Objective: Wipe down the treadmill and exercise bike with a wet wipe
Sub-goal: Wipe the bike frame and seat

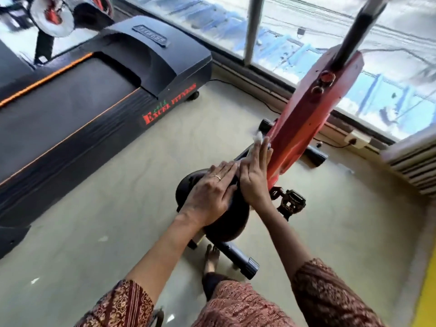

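The right hand (256,175) has its grip released, not clenched: its fingers lie straight and press a crumpled white wet wipe (259,138) against the foot of the slanted red metal frame (313,109) of the exercise bike, just ahead of the saddle's nose. Only a tuft of the wipe shows past the fingertips. The left hand (210,192), also ungripped, rests flat on the rounded black padded saddle (226,225), apparently to steady the bike. Below and to the right hangs a black pedal (291,201), and the bike stands on a pale smooth floor (141,185) beside a long window (306,31). To the left, well apart from the hands, lies the black treadmill with orange edge stripes (70,109). The work seems to be on the bike's lower frame. The upper frame, post, pedal and base look likely still to be wiped. Whether the treadmill has been cleaned cannot be told.
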Tool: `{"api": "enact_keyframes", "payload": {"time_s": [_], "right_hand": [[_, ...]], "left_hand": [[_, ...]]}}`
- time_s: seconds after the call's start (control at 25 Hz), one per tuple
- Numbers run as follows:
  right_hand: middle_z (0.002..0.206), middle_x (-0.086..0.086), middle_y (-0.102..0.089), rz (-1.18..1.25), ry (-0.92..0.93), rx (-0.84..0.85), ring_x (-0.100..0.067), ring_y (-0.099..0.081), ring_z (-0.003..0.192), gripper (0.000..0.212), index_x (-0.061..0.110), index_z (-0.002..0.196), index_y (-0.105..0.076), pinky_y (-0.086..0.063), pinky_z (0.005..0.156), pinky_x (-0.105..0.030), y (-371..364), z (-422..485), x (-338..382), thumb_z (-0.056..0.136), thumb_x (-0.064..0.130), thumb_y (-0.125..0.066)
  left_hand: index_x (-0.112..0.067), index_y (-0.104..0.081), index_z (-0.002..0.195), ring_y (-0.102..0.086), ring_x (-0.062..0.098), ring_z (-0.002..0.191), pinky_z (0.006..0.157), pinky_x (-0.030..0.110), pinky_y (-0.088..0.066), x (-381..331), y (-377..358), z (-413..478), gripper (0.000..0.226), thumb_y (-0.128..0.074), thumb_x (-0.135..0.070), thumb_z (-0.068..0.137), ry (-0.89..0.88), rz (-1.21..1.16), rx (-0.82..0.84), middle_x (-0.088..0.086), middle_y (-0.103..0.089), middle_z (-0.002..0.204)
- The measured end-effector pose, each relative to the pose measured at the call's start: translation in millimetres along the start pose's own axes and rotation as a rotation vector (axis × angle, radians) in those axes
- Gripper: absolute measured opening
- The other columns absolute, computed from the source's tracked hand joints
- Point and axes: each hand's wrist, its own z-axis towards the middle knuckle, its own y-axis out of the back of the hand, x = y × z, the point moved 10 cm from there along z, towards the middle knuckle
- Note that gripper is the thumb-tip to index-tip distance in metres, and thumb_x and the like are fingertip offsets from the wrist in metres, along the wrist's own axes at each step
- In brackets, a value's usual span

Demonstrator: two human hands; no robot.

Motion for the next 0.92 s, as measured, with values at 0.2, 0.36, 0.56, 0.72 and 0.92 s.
{"api": "enact_keyframes", "payload": {"time_s": [0.2, 0.36, 0.56, 0.72, 0.92], "right_hand": [[0.160, -0.007, 0.004, 0.250, -0.351, -0.133, -0.013, 0.002, 0.146, 0.056, 0.005, 0.151, -0.001, 0.007, 0.109, -0.007, 21, 19, -26, 0.105, 0.021, -0.028], [0.154, 0.017, 0.004, 0.310, -0.305, -0.103, -0.007, -0.004, 0.144, 0.056, 0.030, 0.147, 0.001, -0.003, 0.119, -0.029, 3, -31, -2, 0.104, 0.021, -0.032], [0.155, -0.010, -0.021, 0.189, -0.469, -0.206, -0.017, -0.018, 0.142, 0.052, 0.005, 0.150, -0.015, -0.005, 0.098, 0.000, 22, 26, -24, 0.104, 0.024, -0.032], [0.142, -0.015, -0.045, 0.241, -0.539, -0.323, -0.027, -0.039, 0.134, 0.048, 0.005, 0.143, -0.035, -0.026, 0.112, -0.031, 29, 31, -39, 0.104, 0.032, -0.028], [0.149, -0.015, -0.037, 0.062, -0.599, -0.124, -0.031, -0.041, 0.133, 0.061, 0.016, 0.153, -0.011, -0.034, 0.108, -0.040, -3, -45, -21, 0.101, 0.046, -0.022]], "left_hand": [[0.002, -0.039, 0.140, -0.037, 0.029, 0.137, 0.114, 0.024, -0.009, 2, -9, 30, 0.058, -0.029, -0.032, 0.095, -0.100, -0.060, 0.123, 0.018, -0.039, 0.146], [0.003, -0.041, 0.139, -0.038, 0.030, 0.136, 0.114, 0.032, -0.017, 6, -15, 36, 0.054, -0.033, -0.027, 0.095, -0.176, -0.090, 0.207, 0.019, -0.040, 0.146], [0.002, -0.035, 0.142, -0.029, 0.021, 0.139, 0.117, 0.022, -0.010, 5, -8, 35, 0.054, -0.036, -0.027, 0.096, -0.183, -0.177, 0.182, 0.007, -0.027, 0.149], [0.002, -0.033, 0.143, -0.024, 0.016, 0.140, 0.116, 0.016, -0.005, 4, -7, 36, 0.055, -0.034, -0.027, 0.097, -0.185, -0.222, 0.198, 0.011, -0.029, 0.150], [-0.005, -0.018, 0.147, -0.009, 0.010, 0.143, 0.115, 0.012, 0.002, 3, -10, 34, 0.059, -0.028, -0.030, 0.095, -0.223, -0.316, 0.256, 0.001, -0.010, 0.151]]}}
